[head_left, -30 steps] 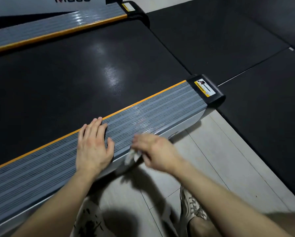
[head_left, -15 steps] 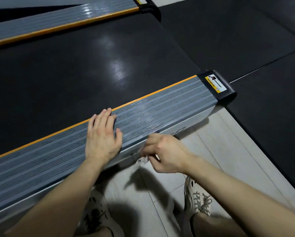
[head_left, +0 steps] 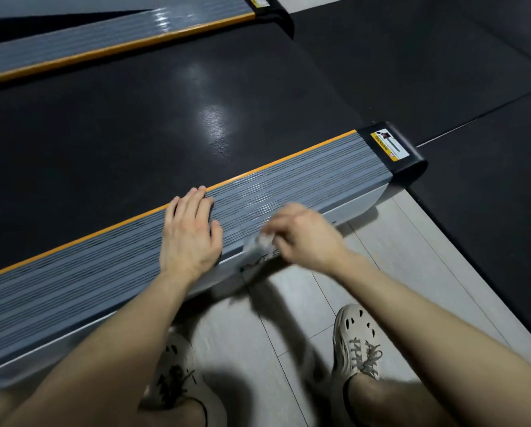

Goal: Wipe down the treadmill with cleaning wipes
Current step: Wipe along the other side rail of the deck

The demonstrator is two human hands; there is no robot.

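1. Right hand (head_left: 307, 238) has risen to the outer edge of the ribbed grey treadmill rail (head_left: 304, 183), grip clamped on a crumpled white wipe (head_left: 259, 243).
2. Left hand (head_left: 190, 232) lies flat on the rail, grip apart.
3. Risk: hasty strokes may leave the rail streaked.

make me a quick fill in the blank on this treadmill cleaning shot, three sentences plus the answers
The left hand rests flat on the grey side rail and holds ____.
The right hand grips a white ____ against the rail's outer edge.
The running belt beside the rail is ____ in colour.
Missing words: nothing; wipe; black.
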